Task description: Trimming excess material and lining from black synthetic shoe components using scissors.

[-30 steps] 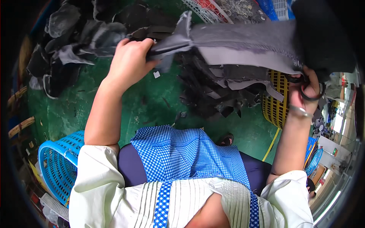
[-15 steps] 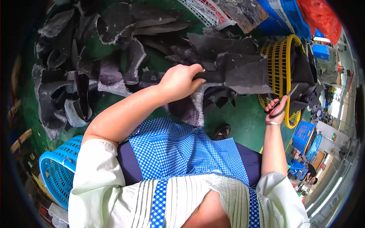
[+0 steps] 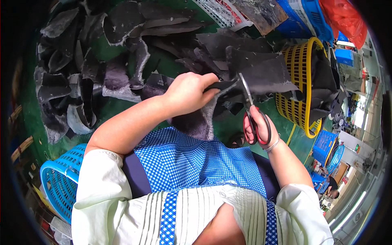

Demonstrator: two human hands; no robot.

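Observation:
A dark grey, fur-backed piece of material is pinched between the thumb and fingers of my left hand, in the middle of the view. Its pale fuzzy edge and fur side hang down below that hand. My right hand grips a pair of scissors with red and black handles. The blades point up and away, just right of the pinched material, against the dark pieces behind. Whether they touch the material I cannot tell. More flat dark pieces spread behind both hands toward the yellow basket.
Fur-lined scraps lie heaped on the green floor at the left. A yellow basket holding dark material lies tipped at the right. A blue basket stands at lower left. Blue crates and a red bag are at far right.
My right hand has brought the scissors leftward from beside the yellow basket to the held material. My left hand keeps its pinch and has shifted only slightly left.

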